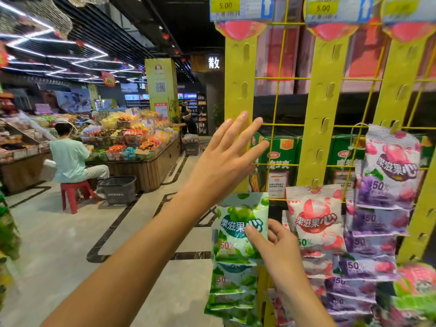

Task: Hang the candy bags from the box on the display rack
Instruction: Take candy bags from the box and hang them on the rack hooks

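Note:
A green candy bag point(236, 223) is at the top of a column of green bags on the leftmost yellow hanging strip point(239, 79) of the display rack. My right hand point(276, 251) pinches this bag, thumb on its front. My left hand point(226, 161) is raised in front of the strip above the bag, fingers straight and spread, holding nothing. A red candy bag point(316, 220) tops the column on the middle strip point(323, 109). Purple candy bags point(389, 168) hang on the right strip. The box is out of view.
A yellow wire grid point(278, 125) backs the strips, with green cartons point(280, 156) behind it. Price tags point(240, 8) sit at the top. To the left is an open tiled aisle, a person on a red stool point(72, 192), a shopping basket point(119, 188) and a candy counter point(144, 166).

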